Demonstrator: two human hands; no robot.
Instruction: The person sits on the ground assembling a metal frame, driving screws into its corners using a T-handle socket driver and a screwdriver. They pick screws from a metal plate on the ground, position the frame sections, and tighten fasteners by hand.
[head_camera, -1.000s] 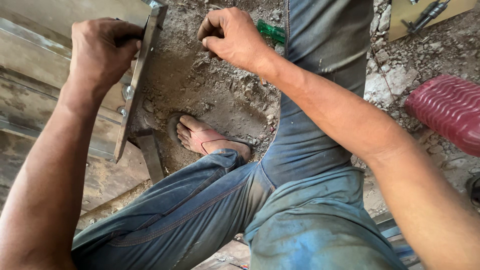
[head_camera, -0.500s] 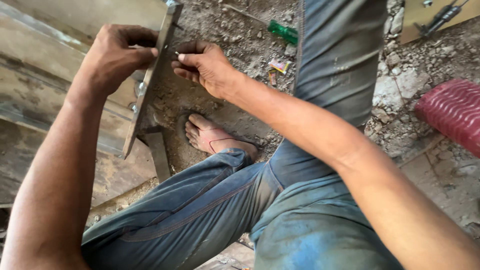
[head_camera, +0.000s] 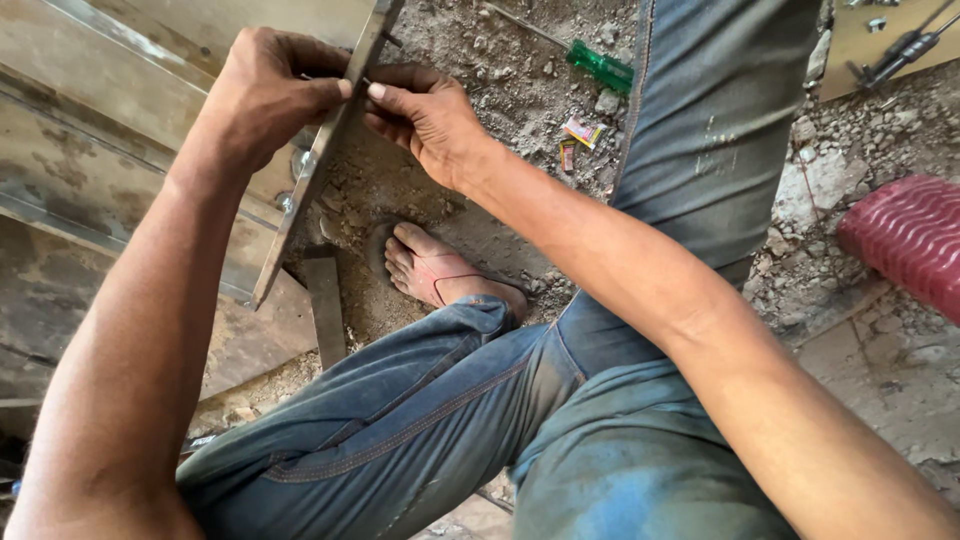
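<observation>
My left hand (head_camera: 265, 95) grips a long flat metal strip (head_camera: 300, 200) that stands on edge and runs from the top of the view down to the left. My right hand (head_camera: 425, 115) is pressed against the strip's right face, fingertips pinched at a small part near its upper end; what the fingers hold is too small to tell. Bolts or nuts (head_camera: 285, 200) show on the strip's left side, below my left hand.
I squat in blue jeans, a bare foot in a sandal (head_camera: 435, 270) on dusty ground. A green-handled screwdriver (head_camera: 598, 66) lies at the top. A red ribbed object (head_camera: 905, 240) sits at right. Metal panels (head_camera: 90, 150) lie at left.
My right hand came from the dirt near the screwdriver over to the strip and now touches it beside my left hand. The view has shifted slightly.
</observation>
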